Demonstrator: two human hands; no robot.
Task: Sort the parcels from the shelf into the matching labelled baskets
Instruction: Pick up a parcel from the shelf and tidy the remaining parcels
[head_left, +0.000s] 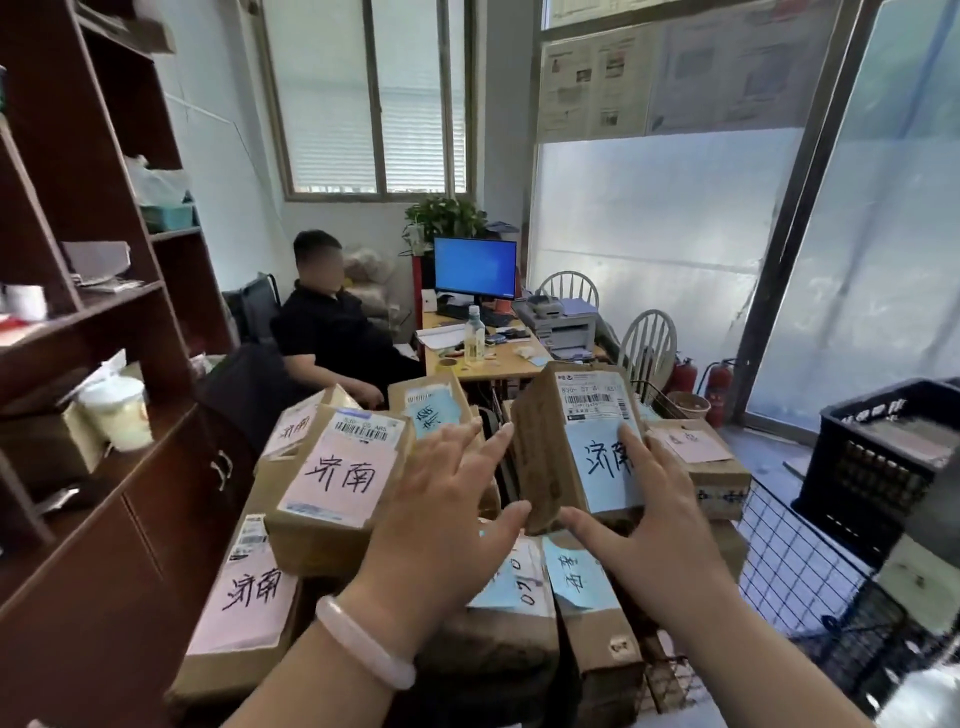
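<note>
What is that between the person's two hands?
A brown parcel with a blue label, seen in the head view. The right hand grips it; the left hand is open at its left edge.

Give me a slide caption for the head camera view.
Sorting: the right hand holds a blue-labelled parcel over a pile of labelled parcels, left hand open beside it.

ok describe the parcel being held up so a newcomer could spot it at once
Find the heap of cardboard parcels in front of the desk with the blue monitor. Above its middle, the right hand holds one parcel up on end. Unlike the pink-labelled boxes to its left, it bears a blue handwritten label.
</note>
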